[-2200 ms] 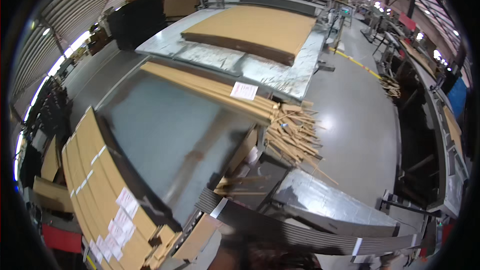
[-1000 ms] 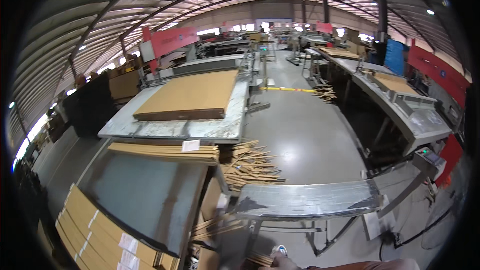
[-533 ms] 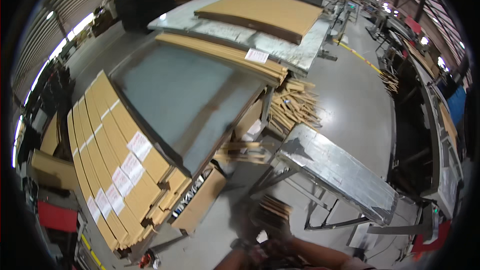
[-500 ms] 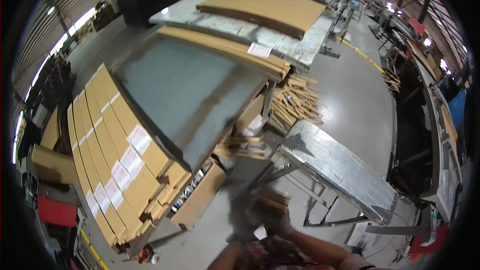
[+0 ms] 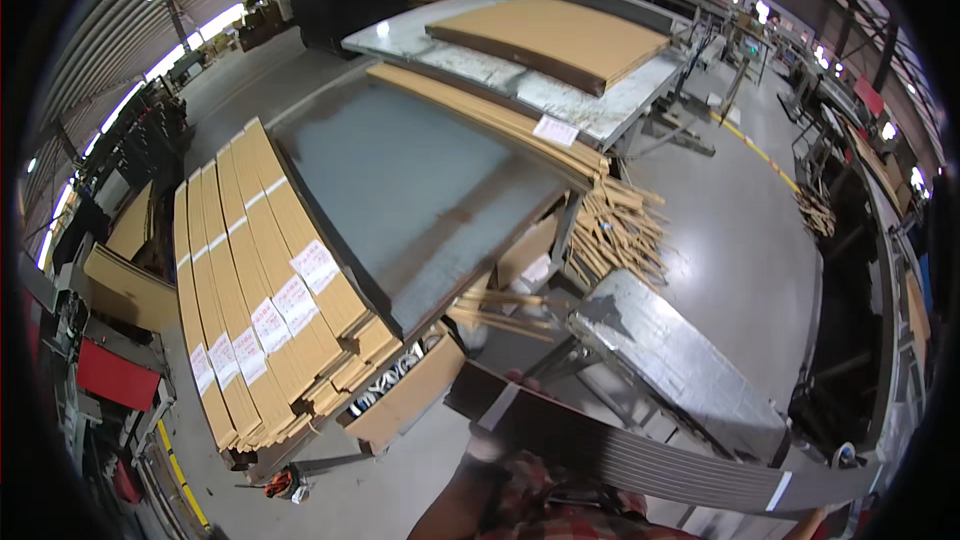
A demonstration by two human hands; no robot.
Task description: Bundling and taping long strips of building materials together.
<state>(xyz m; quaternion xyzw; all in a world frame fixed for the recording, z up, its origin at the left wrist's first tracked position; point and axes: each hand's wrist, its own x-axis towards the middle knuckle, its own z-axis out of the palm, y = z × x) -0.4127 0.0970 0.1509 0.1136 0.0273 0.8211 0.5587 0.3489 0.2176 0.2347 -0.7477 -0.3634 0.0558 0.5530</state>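
Observation:
A long bundle of dark brown strips (image 5: 640,445), bound with white bands, stretches in front of my body toward the lower right. My left hand (image 5: 488,445) is closed around its left end, with fingertips showing over the top edge. At the bundle's right end my right hand (image 5: 810,522) grips from below, partly hidden and cut by the picture's rim. Beyond the bundle, to the left, tan cardboard strip bundles (image 5: 235,270) with white straps and labels lie side by side along a grey-topped table (image 5: 430,190).
A metal-topped bench (image 5: 690,360) stands close on the right. Loose cardboard strips (image 5: 615,230) are heaped beside the table. Flat cardboard sheets (image 5: 560,35) lie on a farther table. An open carton (image 5: 410,395) sits by the near table corner. Machinery (image 5: 860,270) lines the right side.
The long dark bundle has come up across my front, held at both ends. Earlier my hands were low by my body, with a blurred brown stack near them. The view has shifted somewhat.

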